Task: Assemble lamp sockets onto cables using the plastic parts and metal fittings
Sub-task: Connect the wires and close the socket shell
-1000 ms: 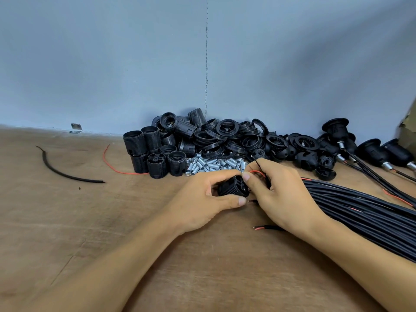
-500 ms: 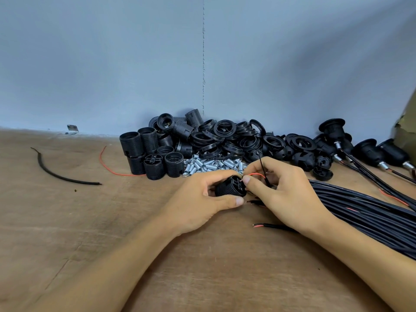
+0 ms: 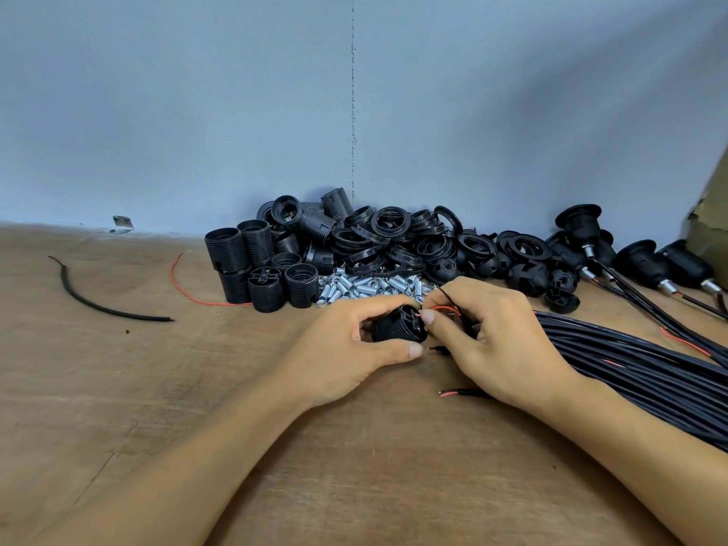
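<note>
My left hand [image 3: 346, 350] grips a black threaded socket body [image 3: 398, 325] lying on its side just above the wooden table [image 3: 157, 388]. My right hand [image 3: 492, 344] pinches a thin red wire [image 3: 447, 308] and a black wire [image 3: 449, 295] at the socket's end face. The cable these wires come from is hidden under my right palm. Behind my hands lie a pile of black socket bodies [image 3: 256, 262], black rings [image 3: 390, 234] and small metal fittings [image 3: 366, 287].
A bundle of black cables [image 3: 630, 360] runs off to the right. Finished sockets on cables [image 3: 646, 262] lie at the back right by a cardboard box [image 3: 709, 214]. A loose cable end [image 3: 461, 392] lies under my right wrist. A black cable scrap [image 3: 98, 305] lies at left.
My right hand's fingers have shifted slightly at the socket's end, working the red wire closer to it. My left hand keeps its hold on the socket.
</note>
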A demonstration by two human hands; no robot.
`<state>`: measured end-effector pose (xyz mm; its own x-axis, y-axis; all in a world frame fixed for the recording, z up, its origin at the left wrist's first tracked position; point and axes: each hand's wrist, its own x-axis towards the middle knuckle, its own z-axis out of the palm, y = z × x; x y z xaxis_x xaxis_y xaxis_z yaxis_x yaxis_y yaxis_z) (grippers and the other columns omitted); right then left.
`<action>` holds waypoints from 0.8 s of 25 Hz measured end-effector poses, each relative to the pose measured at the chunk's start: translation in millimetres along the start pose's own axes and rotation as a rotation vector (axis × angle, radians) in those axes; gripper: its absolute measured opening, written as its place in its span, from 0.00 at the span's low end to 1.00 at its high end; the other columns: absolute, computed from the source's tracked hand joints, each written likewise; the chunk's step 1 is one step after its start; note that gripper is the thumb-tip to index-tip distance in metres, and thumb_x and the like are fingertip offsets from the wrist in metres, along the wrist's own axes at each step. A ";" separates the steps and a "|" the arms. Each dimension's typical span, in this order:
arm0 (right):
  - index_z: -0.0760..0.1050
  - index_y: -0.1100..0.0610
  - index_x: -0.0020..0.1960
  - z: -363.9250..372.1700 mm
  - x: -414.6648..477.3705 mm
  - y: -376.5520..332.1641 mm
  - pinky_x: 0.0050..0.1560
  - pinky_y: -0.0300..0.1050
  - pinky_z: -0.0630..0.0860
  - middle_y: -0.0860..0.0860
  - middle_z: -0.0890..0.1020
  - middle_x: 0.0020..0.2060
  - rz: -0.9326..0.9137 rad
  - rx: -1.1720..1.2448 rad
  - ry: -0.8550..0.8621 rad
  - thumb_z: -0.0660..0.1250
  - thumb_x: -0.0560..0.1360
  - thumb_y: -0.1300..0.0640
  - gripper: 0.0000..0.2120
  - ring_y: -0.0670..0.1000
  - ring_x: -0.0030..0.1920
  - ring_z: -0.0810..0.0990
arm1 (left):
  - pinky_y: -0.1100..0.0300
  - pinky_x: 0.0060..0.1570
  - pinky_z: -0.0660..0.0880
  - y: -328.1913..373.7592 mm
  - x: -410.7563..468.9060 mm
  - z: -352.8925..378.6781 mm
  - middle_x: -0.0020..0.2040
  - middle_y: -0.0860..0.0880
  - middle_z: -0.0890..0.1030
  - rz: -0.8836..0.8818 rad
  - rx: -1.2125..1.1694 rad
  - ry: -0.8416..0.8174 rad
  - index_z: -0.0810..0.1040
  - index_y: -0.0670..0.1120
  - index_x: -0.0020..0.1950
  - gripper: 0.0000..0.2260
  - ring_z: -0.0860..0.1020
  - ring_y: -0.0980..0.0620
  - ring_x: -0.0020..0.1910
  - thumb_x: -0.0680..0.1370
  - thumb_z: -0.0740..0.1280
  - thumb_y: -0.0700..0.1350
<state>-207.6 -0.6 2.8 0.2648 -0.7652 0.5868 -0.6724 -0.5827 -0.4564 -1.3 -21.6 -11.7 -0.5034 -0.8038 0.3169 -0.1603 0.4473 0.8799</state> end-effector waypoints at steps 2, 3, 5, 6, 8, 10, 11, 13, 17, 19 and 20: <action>0.78 0.50 0.45 -0.3 -0.3 -0.1 0.40 0.29 0.66 0.44 0.77 0.36 -0.023 -0.011 -0.004 0.69 0.78 0.57 0.05 0.46 0.42 0.77 | 0.67 0.59 0.75 0.6 0.5 1.0 0.58 0.58 0.85 0.006 0.005 0.000 0.82 0.59 0.61 0.18 0.82 0.59 0.59 0.75 0.76 0.42; 0.78 0.50 0.45 -0.3 0.0 -0.1 0.40 0.29 0.66 0.44 0.77 0.36 -0.027 -0.010 -0.004 0.69 0.79 0.57 0.05 0.46 0.42 0.77 | 0.66 0.60 0.76 0.7 0.8 1.6 0.58 0.60 0.85 0.010 0.018 0.005 0.82 0.62 0.61 0.19 0.82 0.59 0.59 0.75 0.76 0.43; 0.78 0.50 0.45 -0.5 0.6 -0.8 0.39 0.29 0.66 0.44 0.78 0.36 -0.010 0.010 -0.004 0.69 0.79 0.57 0.05 0.46 0.41 0.77 | 0.65 0.61 0.76 0.0 1.1 1.8 0.59 0.62 0.84 0.006 0.040 0.012 0.81 0.66 0.61 0.20 0.81 0.61 0.60 0.74 0.76 0.46; 0.78 0.49 0.44 -0.5 1.1 -1.2 0.38 0.29 0.66 0.44 0.77 0.35 0.006 0.025 -0.004 0.69 0.79 0.56 0.05 0.46 0.40 0.77 | 0.64 0.62 0.76 -0.8 1.2 1.3 0.59 0.62 0.84 0.000 0.040 0.011 0.80 0.66 0.62 0.20 0.81 0.61 0.60 0.74 0.76 0.46; 0.78 0.49 0.43 -0.6 2.2 -1.5 0.36 0.30 0.67 0.44 0.78 0.34 0.039 0.048 -0.008 0.69 0.79 0.56 0.06 0.46 0.38 0.76 | 0.63 0.63 0.76 -2.6 1.1 -0.2 0.59 0.61 0.84 -0.013 0.025 -0.001 0.81 0.63 0.63 0.20 0.81 0.61 0.61 0.74 0.76 0.47; 0.78 0.48 0.42 -0.8 3.2 -1.5 0.35 0.31 0.66 0.45 0.78 0.34 0.070 0.064 -0.016 0.69 0.78 0.56 0.07 0.45 0.37 0.76 | 0.67 0.61 0.75 -2.8 0.6 -1.7 0.59 0.61 0.84 -0.015 0.010 -0.009 0.81 0.61 0.63 0.19 0.81 0.61 0.61 0.75 0.76 0.46; 0.78 0.48 0.41 -0.8 3.6 -1.7 0.34 0.32 0.66 0.45 0.78 0.33 0.080 0.069 -0.022 0.69 0.78 0.56 0.07 0.46 0.37 0.76 | 0.69 0.59 0.74 -2.4 0.4 -2.0 0.59 0.60 0.84 -0.014 0.001 -0.016 0.81 0.61 0.63 0.19 0.81 0.61 0.61 0.75 0.76 0.45; 0.77 0.49 0.41 -0.6 3.6 -1.8 0.34 0.32 0.66 0.46 0.78 0.33 0.094 0.067 -0.030 0.69 0.78 0.56 0.07 0.48 0.36 0.76 | 0.69 0.59 0.74 -2.1 0.5 -1.9 0.59 0.59 0.84 -0.015 -0.010 -0.026 0.82 0.59 0.63 0.19 0.81 0.60 0.61 0.75 0.76 0.44; 0.76 0.50 0.40 2.8 2.7 -3.3 0.35 0.32 0.67 0.48 0.78 0.31 0.118 0.039 -0.020 0.67 0.78 0.56 0.07 0.49 0.36 0.75 | 0.60 0.66 0.74 -3.0 1.2 -1.4 0.61 0.61 0.83 -0.025 0.018 -0.013 0.81 0.57 0.65 0.20 0.80 0.61 0.63 0.75 0.76 0.44; 0.76 0.51 0.41 3.5 3.0 -4.1 0.35 0.32 0.66 0.47 0.78 0.31 0.113 0.015 -0.021 0.67 0.78 0.56 0.07 0.48 0.37 0.75 | 0.60 0.66 0.74 -2.9 1.0 -0.8 0.61 0.60 0.84 -0.024 0.013 -0.014 0.81 0.55 0.66 0.20 0.80 0.60 0.62 0.76 0.76 0.42; 0.76 0.51 0.40 3.3 3.2 -4.2 0.35 0.31 0.66 0.47 0.77 0.31 0.111 0.011 -0.022 0.67 0.78 0.56 0.08 0.47 0.37 0.75 | 0.60 0.66 0.74 -2.6 1.0 -0.3 0.61 0.59 0.84 -0.025 0.013 -0.013 0.81 0.54 0.66 0.20 0.80 0.59 0.62 0.76 0.76 0.41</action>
<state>-201.7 -1.5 4.4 0.2041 -0.8309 0.5177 -0.6909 -0.4969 -0.5251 -1.0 -23.7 -13.6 -0.5100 -0.8098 0.2900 -0.1841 0.4320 0.8829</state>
